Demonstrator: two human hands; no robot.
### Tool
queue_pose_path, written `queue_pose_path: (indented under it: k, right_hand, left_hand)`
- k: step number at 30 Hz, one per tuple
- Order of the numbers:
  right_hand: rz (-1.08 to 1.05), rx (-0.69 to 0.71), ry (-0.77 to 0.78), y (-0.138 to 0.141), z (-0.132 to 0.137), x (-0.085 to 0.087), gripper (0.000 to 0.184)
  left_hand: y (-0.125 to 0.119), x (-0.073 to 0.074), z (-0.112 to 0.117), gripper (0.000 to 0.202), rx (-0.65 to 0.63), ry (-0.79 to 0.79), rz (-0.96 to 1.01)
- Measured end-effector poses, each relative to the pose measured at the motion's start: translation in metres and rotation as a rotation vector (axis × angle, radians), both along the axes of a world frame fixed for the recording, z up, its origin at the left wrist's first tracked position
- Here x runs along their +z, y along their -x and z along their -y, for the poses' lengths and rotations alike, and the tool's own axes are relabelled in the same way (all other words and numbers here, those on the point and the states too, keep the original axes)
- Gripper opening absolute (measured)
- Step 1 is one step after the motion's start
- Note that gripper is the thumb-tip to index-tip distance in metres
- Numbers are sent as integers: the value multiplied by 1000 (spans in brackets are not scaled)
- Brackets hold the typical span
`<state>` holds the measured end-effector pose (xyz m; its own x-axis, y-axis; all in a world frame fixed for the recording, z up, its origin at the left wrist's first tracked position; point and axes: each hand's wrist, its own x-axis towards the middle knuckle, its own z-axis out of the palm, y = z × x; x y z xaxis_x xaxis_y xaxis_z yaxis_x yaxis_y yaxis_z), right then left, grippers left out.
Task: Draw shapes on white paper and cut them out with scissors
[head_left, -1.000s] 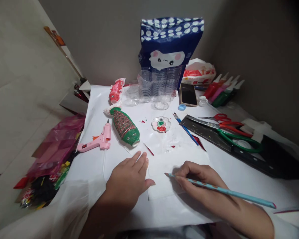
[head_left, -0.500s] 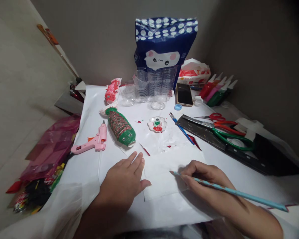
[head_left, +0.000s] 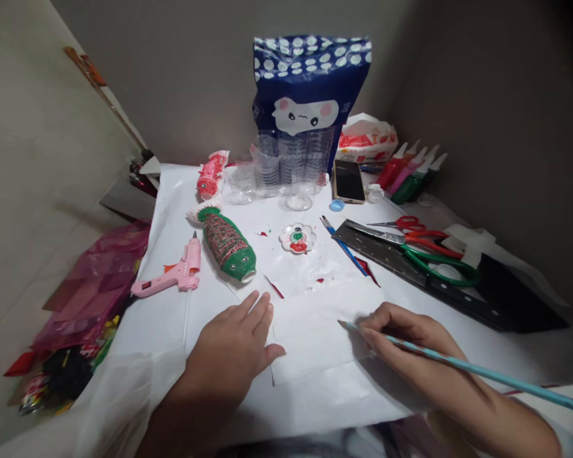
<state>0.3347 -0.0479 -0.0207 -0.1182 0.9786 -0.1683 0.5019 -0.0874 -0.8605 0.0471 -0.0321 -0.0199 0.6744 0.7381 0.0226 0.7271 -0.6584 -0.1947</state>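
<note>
My right hand (head_left: 401, 343) grips a light blue pencil (head_left: 458, 364), its tip at the surface of a white sheet of paper (head_left: 310, 346). Whether the tip touches the paper I cannot tell. Flat on the sheet's left edge lies my left hand (head_left: 233, 343), fingers stretched out and thumb apart. Just beyond that hand rests a green fish craft (head_left: 226, 245) with a glittery red and green body and a white tail. A pink glue gun (head_left: 176, 273) lies to the left of the fish.
Behind are a red fish craft (head_left: 211, 177), clear plastic cups (head_left: 267, 165) and a blue bag (head_left: 310, 83). A paint palette (head_left: 297, 238) sits mid-table. To the right are paintbrushes (head_left: 346, 248), a large knife (head_left: 386, 251), scissors (head_left: 439, 264), a phone (head_left: 348, 181) and paint bottles (head_left: 410, 175).
My right hand has moved the pencil tip a little to the right and slightly away from me over the paper. My left hand stays flat on the sheet. The view has shifted slightly.
</note>
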Motion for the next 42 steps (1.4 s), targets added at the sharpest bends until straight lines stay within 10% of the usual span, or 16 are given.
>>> queue_pose_path:
  k: [42]
  right_hand:
    - [-49,-108,-36,2,-2,0,19]
  left_hand:
    - [2,0,2,46,17,9,18]
